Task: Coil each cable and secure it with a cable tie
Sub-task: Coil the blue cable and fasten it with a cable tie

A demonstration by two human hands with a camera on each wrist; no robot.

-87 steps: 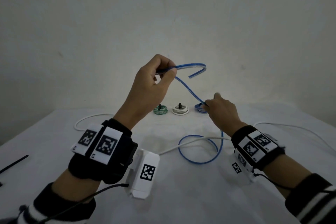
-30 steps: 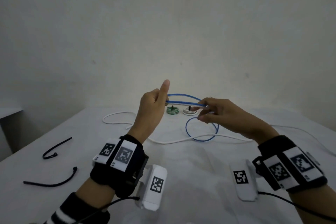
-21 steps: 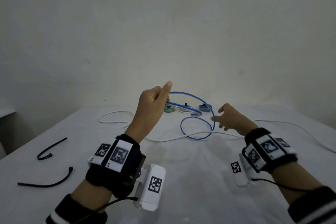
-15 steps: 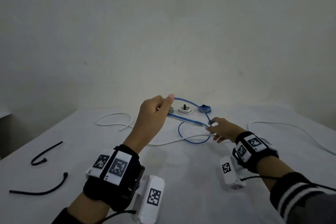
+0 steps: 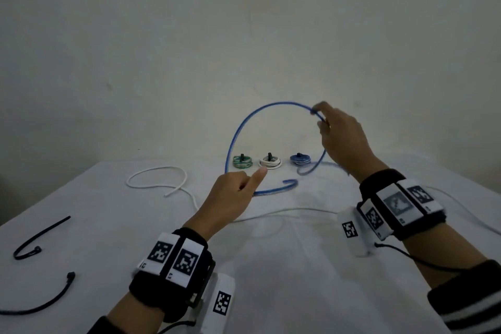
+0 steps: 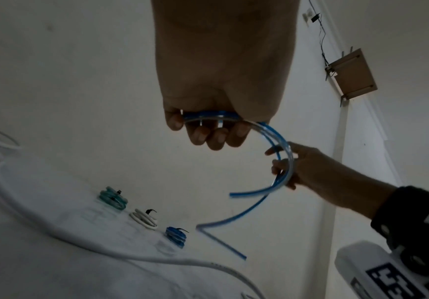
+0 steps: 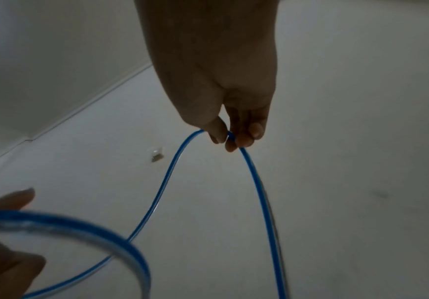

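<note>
A blue cable [image 5: 244, 123] arcs up in a tall loop above the white table [image 5: 271, 279]. My left hand [image 5: 235, 192] grips its lower turns, its fingers [image 6: 208, 137] curled round the blue cable [image 6: 203, 117], with a free end poking out to the right. My right hand [image 5: 336, 133] is raised and pinches the top of the loop between thumb and fingertips [image 7: 244, 139], the blue cable [image 7: 257, 192] hanging down from it. A loose white cable [image 5: 157, 179] trails across the table. Two black cable ties [image 5: 38, 238] lie at the left edge.
Three small tied coils stand in a row at the back: green [image 5: 242, 162], white [image 5: 270, 163] and blue [image 5: 300, 158]. A bare wall rises right behind the table. A second white cable end [image 5: 466, 209] runs off to the right.
My right hand took hold of the blue cable near the table and lifted it high to the right, drawing a tall new loop. My left hand sank lower with its turns.
</note>
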